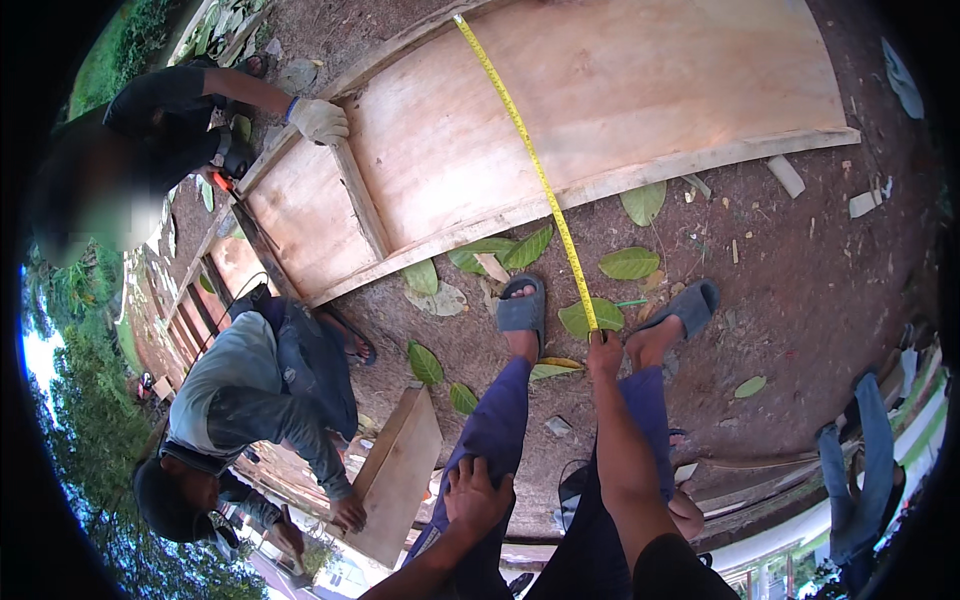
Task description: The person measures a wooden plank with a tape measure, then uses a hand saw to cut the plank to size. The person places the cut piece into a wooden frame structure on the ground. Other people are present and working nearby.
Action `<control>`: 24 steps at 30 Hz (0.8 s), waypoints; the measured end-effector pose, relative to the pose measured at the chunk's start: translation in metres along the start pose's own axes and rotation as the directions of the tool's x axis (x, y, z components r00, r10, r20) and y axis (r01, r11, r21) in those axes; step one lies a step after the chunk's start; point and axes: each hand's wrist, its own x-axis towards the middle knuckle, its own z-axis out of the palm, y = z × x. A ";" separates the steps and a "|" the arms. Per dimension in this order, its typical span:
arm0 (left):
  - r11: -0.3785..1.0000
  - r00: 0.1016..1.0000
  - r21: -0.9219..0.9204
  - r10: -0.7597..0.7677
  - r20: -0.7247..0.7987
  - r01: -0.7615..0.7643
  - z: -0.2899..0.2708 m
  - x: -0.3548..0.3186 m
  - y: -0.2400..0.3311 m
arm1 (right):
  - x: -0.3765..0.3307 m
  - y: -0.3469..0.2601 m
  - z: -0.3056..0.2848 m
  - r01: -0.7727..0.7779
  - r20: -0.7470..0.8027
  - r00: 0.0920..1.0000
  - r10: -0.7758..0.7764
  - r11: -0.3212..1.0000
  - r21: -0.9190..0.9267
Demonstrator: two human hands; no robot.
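Tape measure: the yellow tape [541, 170] runs from the panel's far edge at upper centre down to the right hand at lower centre, crossing the near edge strip [700, 158].
Panel work: the wooden panel [660, 85] across the top already has edge strips and a crosspiece [360, 203] in place; the tape spans its width, so measuring looks under way. No mark shows beside the tape; whether a reading is taken, I cannot tell. The wide stretch right of the crosspiece has no other crosspiece.
Right hand [605, 355]: closed around the tape's lower end, gripping it.
Left hand [479, 497]: open, fingers spread, resting on the purple trouser leg [490, 425] at lower centre.
Co-worker's gloved hand [320, 121]: at the crosspiece's upper end, upper left.
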 end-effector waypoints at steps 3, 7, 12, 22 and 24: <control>0.999 1.000 -0.018 0.029 -0.012 -0.029 -0.001 0.003 -0.006 | 0.011 0.007 0.010 0.156 -0.021 0.987 -0.160 0.980 -0.123; 1.000 1.000 -0.018 -0.012 0.017 0.012 -0.006 0.004 -0.004 | 0.027 0.022 0.018 0.138 0.005 0.990 -0.138 0.987 -0.077; 1.000 1.000 -0.006 0.025 0.015 -0.025 -0.005 0.007 -0.009 | 0.041 0.036 0.032 0.161 0.001 0.987 -0.162 0.982 -0.101; 1.000 1.000 0.020 0.005 0.027 -0.006 0.000 0.007 -0.010 | 0.040 0.033 0.038 0.117 0.022 0.993 -0.115 0.990 -0.081; 1.000 0.999 0.010 -0.008 0.035 0.007 -0.003 0.007 -0.007 | 0.042 0.035 0.040 0.103 0.009 0.995 -0.103 0.990 -0.096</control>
